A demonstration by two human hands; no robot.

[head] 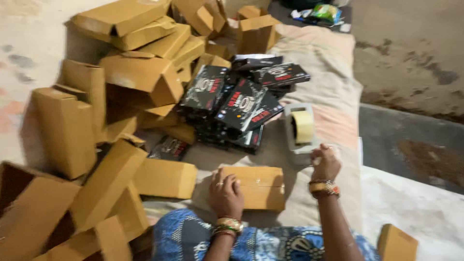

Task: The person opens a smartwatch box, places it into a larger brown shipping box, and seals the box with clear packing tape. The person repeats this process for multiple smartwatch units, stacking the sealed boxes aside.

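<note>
My left hand [225, 194] presses flat on the left end of a small brown cardboard box [261, 187] that lies on a beige cloth in front of me. My right hand [326, 164] is closed around the handle of a grey tape dispenser [299, 129] with a roll of pale tape, just beyond the box's right end. Both wrists carry bangles.
A heap of brown cardboard boxes [140, 77] fills the left side and the far end. Black printed packets [241, 104] are piled in the middle. One more brown box [396, 241] sits at the lower right. Bare floor [415, 53] lies to the right of the beige cloth [333, 63].
</note>
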